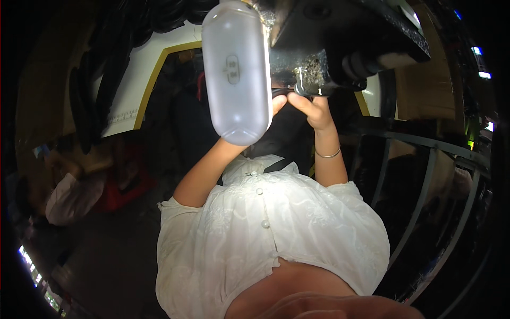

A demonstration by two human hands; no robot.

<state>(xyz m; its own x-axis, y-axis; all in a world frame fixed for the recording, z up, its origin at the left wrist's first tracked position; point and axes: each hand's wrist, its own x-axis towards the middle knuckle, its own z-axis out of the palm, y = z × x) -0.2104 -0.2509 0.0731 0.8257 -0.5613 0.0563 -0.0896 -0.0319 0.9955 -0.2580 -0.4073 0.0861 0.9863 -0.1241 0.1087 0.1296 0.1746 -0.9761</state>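
Both my arms reach up to the underside of a dark machine head, much like a sewing machine's. A whitish oval lamp hangs in front and covers most of my left hand; only a digit shows past its edge, close to a thin black piece. My right hand, with a bracelet at the wrist, has its thumb pressed at the other end of this black piece. The right hand's other fingers go out of sight behind the machine. What the black piece is, I cannot make out.
Around me runs a white tabletop with a yellow edge and ruler marks. Black strips are heaped on it and hang at the left. Beyond lie a red thing and, apparently, another person. A metal rail curves at the right.
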